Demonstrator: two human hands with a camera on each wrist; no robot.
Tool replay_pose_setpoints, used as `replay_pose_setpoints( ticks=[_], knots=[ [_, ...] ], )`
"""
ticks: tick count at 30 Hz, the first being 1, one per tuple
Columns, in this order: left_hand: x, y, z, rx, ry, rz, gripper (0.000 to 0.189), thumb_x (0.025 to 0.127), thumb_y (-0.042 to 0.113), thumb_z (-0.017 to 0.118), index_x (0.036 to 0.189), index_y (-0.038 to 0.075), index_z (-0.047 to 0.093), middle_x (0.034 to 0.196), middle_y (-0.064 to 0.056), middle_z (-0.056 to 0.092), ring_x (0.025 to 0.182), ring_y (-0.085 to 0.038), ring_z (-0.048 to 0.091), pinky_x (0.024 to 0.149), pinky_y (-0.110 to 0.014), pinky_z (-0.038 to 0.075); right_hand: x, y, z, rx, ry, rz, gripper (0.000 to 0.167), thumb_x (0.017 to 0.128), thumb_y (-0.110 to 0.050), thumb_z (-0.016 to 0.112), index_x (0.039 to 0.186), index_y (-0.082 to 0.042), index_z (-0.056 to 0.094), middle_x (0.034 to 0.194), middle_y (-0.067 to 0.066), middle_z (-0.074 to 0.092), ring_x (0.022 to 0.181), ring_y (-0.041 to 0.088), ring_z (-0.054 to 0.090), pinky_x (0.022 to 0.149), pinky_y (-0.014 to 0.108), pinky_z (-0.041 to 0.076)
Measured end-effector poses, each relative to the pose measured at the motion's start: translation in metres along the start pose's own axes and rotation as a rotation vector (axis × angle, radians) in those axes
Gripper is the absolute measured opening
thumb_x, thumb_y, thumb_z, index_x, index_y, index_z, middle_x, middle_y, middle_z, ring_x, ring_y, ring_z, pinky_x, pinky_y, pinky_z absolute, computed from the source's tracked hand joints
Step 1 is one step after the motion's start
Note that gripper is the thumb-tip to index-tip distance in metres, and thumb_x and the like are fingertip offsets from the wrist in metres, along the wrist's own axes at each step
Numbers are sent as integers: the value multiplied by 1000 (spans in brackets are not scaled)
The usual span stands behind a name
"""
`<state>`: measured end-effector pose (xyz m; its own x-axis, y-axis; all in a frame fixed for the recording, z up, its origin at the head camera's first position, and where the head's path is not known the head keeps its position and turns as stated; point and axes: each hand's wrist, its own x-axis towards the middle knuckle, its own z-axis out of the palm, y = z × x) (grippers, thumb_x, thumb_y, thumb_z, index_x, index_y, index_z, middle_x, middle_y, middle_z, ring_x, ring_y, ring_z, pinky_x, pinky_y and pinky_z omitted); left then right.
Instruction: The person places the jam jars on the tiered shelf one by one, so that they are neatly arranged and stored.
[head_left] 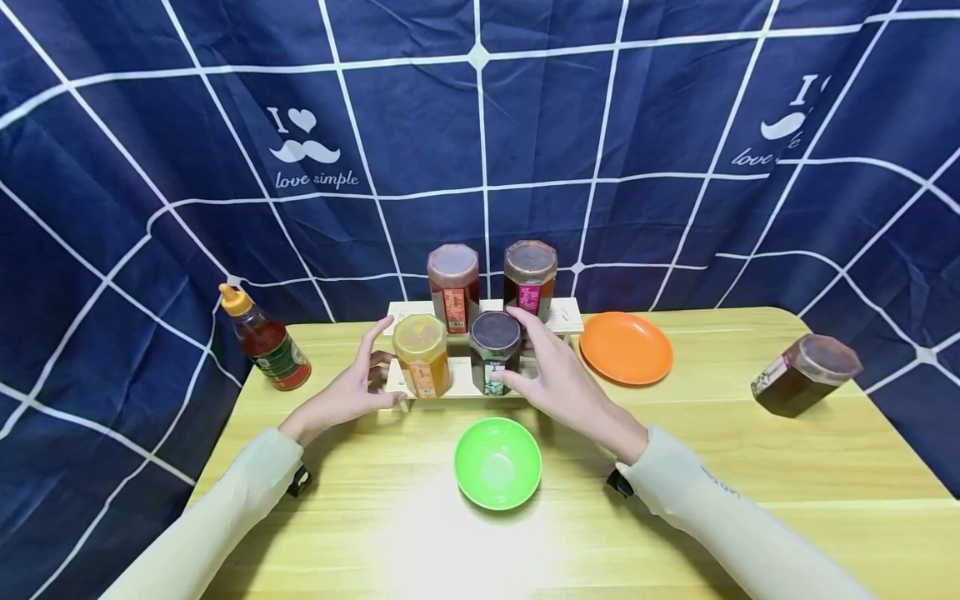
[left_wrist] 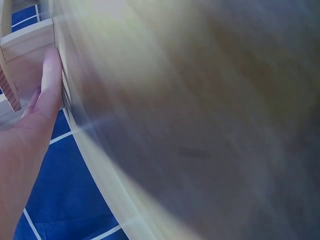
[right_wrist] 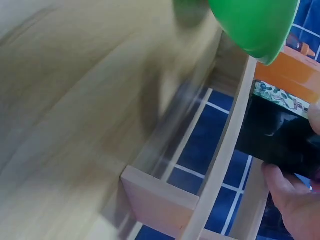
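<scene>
A two-tier wooden rack carries several jars. My right hand grips a dark jar on its front tier, thumb on the near side and fingers around the right. In the right wrist view, that jar's black body and patterned label show beside the fingers. At the rack's left end, my left hand has its thumb and index finger spread, close to a yellow jar. The left wrist view shows an extended digit against the rack's wooden end. The other left fingers are partly hidden.
Two jars, a red one and a brown one, stand on the back tier. A green bowl sits in front. An orange plate and a dark jar are rightward; a sauce bottle is leftward.
</scene>
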<state>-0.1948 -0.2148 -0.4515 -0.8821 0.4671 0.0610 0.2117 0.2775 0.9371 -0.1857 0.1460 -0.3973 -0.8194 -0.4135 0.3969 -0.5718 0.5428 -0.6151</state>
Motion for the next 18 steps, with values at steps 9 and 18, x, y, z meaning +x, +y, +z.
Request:
replay_pose_setpoints(
  ticks=[9, 18],
  knots=[
    [-1, 0, 0, 1, 5, -4, 121, 94, -1, 83, 173, 38, 0, 145, -27, 53, 124, -38, 62, 100, -51, 50, 3, -2, -3, -10, -29, 26, 96, 92, -29, 93, 168, -12, 37, 160, 14, 51, 141, 31, 54, 116, 56, 42],
    [0, -1, 0, 16, 7, 1, 120, 94, 2, 83, 173, 38, 0, 144, -26, 54, 124, -38, 62, 101, -52, 51, -8, -2, -6, 23, -41, 79, 96, 91, -28, 88, 168, -17, 30, 151, 12, 57, 131, 28, 61, 106, 55, 51]
  ],
)
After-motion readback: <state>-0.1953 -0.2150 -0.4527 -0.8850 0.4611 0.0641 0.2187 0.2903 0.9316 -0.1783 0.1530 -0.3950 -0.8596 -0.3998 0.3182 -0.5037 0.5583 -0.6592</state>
